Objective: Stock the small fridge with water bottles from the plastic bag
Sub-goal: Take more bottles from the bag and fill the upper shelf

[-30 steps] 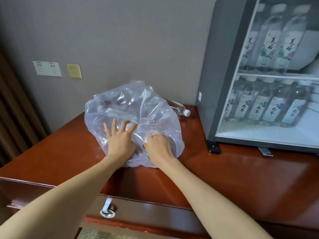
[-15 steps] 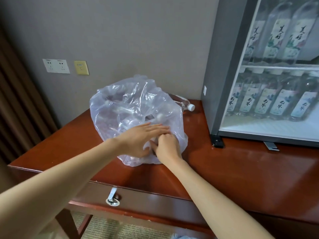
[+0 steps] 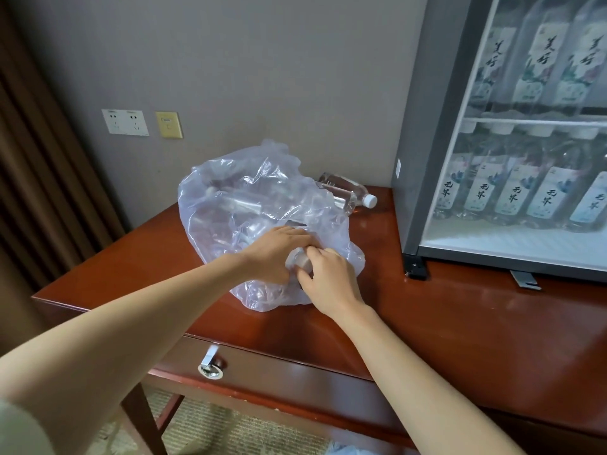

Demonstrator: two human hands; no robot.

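**Fridge well stocked, bag not yet emptied**

Head camera: we see the plastic bag (image 3: pixel 262 218) sitting on the desk (image 3: pixel 460 323), toward its back edge and well to the left of the small fridge (image 3: pixel 423 126), which stands at the desk's right end. Through the fridge's glass door (image 3: pixel 525 198) we count two shelves already lined with labelled water bottles (image 3: pixel 551 198), so a good part of the stocking looks done. The door appears closed, though we cannot be sure from this angle.

Our left hand (image 3: pixel 276 251) lies on the front of the bag with its fingers curled down over the film, partly tucked into the opening. Our right hand (image 3: pixel 328 277) is closed around the end of a bottle (image 3: pixel 300 262) at the bag's mouth, thumb and fingers wrapped on it; only its pale round end shows between the two hands. More clear bottles can be made out inside the bag, blurred by the plastic.

One loose bottle (image 3: pixel 348 193) lies on its side behind the bag, near the back edge, cap pointing toward the fridge.

We judge that what remains is pulling this bottle free, opening the door, shelving it, then the rest.
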